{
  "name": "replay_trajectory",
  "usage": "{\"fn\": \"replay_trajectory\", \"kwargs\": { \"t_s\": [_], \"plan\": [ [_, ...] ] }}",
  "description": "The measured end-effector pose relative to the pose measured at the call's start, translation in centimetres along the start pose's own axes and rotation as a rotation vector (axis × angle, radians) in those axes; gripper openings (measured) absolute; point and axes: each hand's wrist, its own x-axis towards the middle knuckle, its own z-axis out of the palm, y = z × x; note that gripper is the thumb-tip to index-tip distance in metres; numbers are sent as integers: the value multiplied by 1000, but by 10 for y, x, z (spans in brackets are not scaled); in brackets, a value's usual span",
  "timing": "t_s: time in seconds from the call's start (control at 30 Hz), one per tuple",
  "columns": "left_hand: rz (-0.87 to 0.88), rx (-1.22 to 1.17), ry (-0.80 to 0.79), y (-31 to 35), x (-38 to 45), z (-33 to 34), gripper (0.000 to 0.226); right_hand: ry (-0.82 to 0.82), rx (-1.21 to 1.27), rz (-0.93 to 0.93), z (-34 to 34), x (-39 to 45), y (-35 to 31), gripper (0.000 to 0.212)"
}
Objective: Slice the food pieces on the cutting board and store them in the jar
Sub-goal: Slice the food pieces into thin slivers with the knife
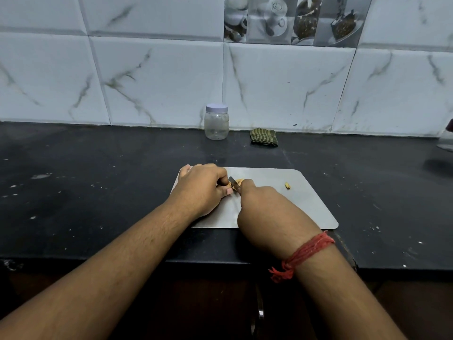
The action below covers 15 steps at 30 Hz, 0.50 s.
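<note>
From the head view, a grey cutting board lies flat on the black table, and everything else sits in relation to it. Both hands meet over the board's far left part. The left hand rests with its heel on the board's left edge, fingers curled down and pinching a small yellowish food piece against the board; most of that piece is hidden under the fingers. The right hand comes in from the board's near edge, its fingers wrapped round the handle of a knife, with the forefinger stretched along the top. Only a short dark stretch of blade shows, sloping down beside the held piece, just by the left thumb; whether the edge is already in the food cannot be told. A red thread band circles the right wrist, nearer the camera than the board.

A second, smaller yellow food bit lies alone on the board, to the right of the hands and apart from them.

Beyond the board's far edge, against the tiled wall, stands a clear plastic jar, upright, its pale lid on. Just to the jar's right, also beyond the board, lies a folded green striped cloth.
</note>
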Motion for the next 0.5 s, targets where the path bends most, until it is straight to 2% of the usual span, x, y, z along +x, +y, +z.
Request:
{"fn": "replay_trajectory", "kwargs": {
  "t_s": [0.13, 0.5],
  "plan": [
    [-20, 13, 14, 0, 0, 0, 13, 16, -5, -13, 7, -3, 6, 51],
    [-5, -32, 36, 1, -1, 2, 12, 79, -23, -32, 8, -8, -2, 50]
  ]
}}
